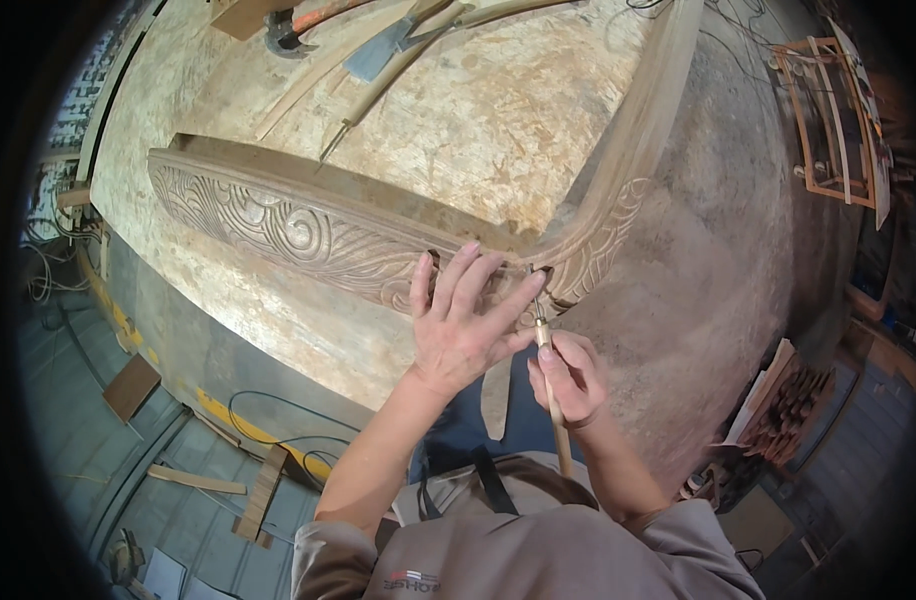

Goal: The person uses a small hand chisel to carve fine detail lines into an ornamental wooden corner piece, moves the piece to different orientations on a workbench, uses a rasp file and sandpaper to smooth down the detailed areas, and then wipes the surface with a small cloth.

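Observation:
A brown wooden frame part (288, 228), carved with swirls and flowing grooves, lies across the bench in front of me. It meets a second wooden piece (603, 215), carved near the corner, which runs away to the far right. My left hand (456, 325) rests on the carving near this corner, fingers spread, its index fingertip close to the metal shank of a carving chisel. My right hand (575, 378) is wrapped around the pale wooden handle of the carving chisel (559, 430), whose tip points at the corner. Fingers partly hide where the tip touches.
A worn, pale workbench (478, 110) carries an orange-handled hammer (286, 35), a flat grey blade (370, 58) and long-handled tools at the back left. Right of it stand an orange wooden frame (813, 120) and stacked wood (788, 400). Wood scraps (263, 495) and cables lie lower left.

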Demonstrator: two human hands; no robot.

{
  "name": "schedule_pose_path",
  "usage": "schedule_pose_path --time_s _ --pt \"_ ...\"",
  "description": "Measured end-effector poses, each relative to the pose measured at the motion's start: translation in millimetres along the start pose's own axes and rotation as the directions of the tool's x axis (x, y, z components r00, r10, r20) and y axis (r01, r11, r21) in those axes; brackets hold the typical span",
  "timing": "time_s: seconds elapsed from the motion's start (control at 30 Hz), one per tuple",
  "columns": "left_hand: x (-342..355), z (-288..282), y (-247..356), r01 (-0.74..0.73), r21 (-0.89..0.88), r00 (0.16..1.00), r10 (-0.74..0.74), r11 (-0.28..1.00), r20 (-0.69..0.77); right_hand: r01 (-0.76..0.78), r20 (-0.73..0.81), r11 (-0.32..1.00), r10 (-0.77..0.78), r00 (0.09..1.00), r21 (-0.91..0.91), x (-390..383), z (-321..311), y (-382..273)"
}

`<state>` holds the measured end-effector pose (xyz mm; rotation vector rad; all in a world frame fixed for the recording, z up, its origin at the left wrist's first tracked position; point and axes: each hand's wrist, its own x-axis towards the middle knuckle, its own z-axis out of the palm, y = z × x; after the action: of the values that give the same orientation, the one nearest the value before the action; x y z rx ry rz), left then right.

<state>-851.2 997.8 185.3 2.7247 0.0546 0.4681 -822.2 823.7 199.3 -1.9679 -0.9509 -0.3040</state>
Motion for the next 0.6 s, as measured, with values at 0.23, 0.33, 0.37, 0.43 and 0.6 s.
schedule_pose_path --time_s 0.23,0.33,0.37,0.43,0.6 --pt "-10.2 -0.3 -5.0 0.025 0.022 1.000 -0.025 0.999 0.014 -0.175 -0.197 0.981 0.189 0.962 0.089 13.8 -15.5 -27.2" --pt "-2.3 -11.8 -10.1 0.128 -0.036 0.992 -0.128 0.991 0.002 -0.273 -0.283 0.961 0.270 0.920 0.030 27.2 -50.6 -29.5" --pt "3.1 -17.8 -16.1 0.113 -0.047 0.993 -0.114 0.992 -0.013 -0.352 -0.237 0.935 0.353 0.905 0.048 32.3 -59.3 -26.4" --pt "15.5 -26.3 -21.5 0.170 0.055 0.985 -0.171 0.984 0.013 -0.419 -0.204 0.907 0.418 0.885 0.043 34.9 -77.4 -27.4" --pt "25.4 -36.2 14.4 -0.124 -0.349 0.936 0.227 0.929 0.271 -0.175 -0.151 0.982 0.163 0.975 -0.071 90.8 -66.4 -17.9"
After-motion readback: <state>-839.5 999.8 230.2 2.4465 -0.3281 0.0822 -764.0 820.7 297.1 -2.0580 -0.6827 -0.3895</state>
